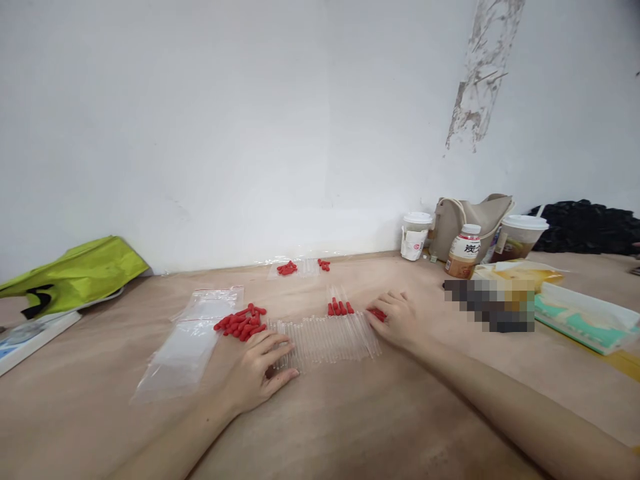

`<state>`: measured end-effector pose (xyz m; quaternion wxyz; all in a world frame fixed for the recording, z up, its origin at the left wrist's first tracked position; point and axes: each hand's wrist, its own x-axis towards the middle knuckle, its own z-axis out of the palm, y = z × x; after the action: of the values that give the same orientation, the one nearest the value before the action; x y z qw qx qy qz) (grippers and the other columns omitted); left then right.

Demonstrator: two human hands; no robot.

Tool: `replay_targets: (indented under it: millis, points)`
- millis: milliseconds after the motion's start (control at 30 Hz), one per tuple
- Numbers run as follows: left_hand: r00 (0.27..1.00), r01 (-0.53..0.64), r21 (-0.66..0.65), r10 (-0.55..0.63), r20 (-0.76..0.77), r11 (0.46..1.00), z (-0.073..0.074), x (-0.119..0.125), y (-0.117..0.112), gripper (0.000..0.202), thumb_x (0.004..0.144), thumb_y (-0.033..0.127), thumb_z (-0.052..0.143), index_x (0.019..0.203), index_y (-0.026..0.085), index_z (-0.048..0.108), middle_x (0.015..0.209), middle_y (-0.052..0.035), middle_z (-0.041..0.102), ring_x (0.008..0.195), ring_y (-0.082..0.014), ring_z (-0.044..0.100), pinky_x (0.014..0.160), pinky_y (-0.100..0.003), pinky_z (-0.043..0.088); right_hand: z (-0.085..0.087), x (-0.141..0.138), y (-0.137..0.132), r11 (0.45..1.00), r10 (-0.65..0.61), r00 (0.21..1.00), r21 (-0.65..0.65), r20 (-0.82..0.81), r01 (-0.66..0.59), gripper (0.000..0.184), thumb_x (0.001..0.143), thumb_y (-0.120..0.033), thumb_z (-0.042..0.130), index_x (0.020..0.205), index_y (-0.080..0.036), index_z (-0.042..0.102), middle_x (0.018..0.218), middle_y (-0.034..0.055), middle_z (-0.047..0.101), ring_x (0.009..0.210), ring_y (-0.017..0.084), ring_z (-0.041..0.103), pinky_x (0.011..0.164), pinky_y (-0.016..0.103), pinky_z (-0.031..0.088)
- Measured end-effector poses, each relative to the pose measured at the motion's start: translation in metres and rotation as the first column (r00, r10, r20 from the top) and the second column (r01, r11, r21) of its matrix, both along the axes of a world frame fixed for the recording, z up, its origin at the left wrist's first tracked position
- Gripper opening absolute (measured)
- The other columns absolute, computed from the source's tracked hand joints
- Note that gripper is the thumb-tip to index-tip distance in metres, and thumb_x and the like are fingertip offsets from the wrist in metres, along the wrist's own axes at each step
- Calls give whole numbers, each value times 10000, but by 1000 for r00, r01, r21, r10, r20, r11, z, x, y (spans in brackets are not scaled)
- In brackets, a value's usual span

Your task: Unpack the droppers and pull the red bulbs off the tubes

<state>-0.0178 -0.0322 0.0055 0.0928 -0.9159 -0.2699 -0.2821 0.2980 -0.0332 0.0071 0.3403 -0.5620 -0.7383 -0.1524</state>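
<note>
Clear thin glass tubes lie side by side in a row on the table. My left hand rests at the row's left end, thumb and fingers apart around the end tubes. My right hand is at the row's upper right corner, fingers closed over red rubber bulbs that show partly beneath them; how many is hidden. Just beyond the row lie several droppers, red bulbs toward me and tubes pointing away. A pile of loose red bulbs sits beyond my left hand.
Clear zip bags lie at left, near a lime-green bag. A bag of droppers lies by the wall. At right stand a paper cup, a bottle, a lidded drink cup and a tissue pack.
</note>
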Motion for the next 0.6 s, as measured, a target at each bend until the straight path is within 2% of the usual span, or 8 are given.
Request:
replay_targets:
  millis: [167, 267, 400, 600]
  points:
    - [1000, -1, -43, 1, -4, 999, -1, -5, 1, 287, 786, 294, 551, 1053, 205, 607, 1022, -88, 624, 987, -219, 547, 870, -417, 445, 9, -36, 18, 981, -102, 994, -167, -42, 94, 282, 763, -456, 499, 668, -209, 595, 656, -2, 622, 670, 153, 536, 683, 298, 250]
    - [1000, -5, -66, 5, -7, 998, -2, -10, 2, 280, 794, 275, 538, 1055, 201, 606, 1028, -88, 624, 998, -213, 547, 881, -410, 443, 9, -56, 32, 961, -182, 983, -213, -10, 175, 344, 756, -502, 476, 647, -192, 578, 695, 29, 629, 700, 177, 543, 686, 311, 264]
    - [1000, -12, -75, 11, -14, 997, -1, -14, 2, 318, 781, 303, 555, 1078, 196, 591, 1047, -93, 612, 1021, -220, 535, 885, -405, 448, 8, -70, 47, 923, -288, 956, -249, 55, 293, 368, 756, -498, 448, 726, -167, 608, 790, 91, 639, 769, 226, 552, 700, 343, 285]
    - [1000, -8, -50, 8, -2, 999, 0, -14, 1, 338, 776, 312, 565, 1091, 191, 573, 1088, -102, 577, 1054, -229, 505, 898, -406, 441, 9, -77, 58, 907, -304, 949, -282, 78, 314, 276, 744, -343, 460, 685, -141, 638, 738, 122, 642, 746, 246, 568, 696, 363, 292]
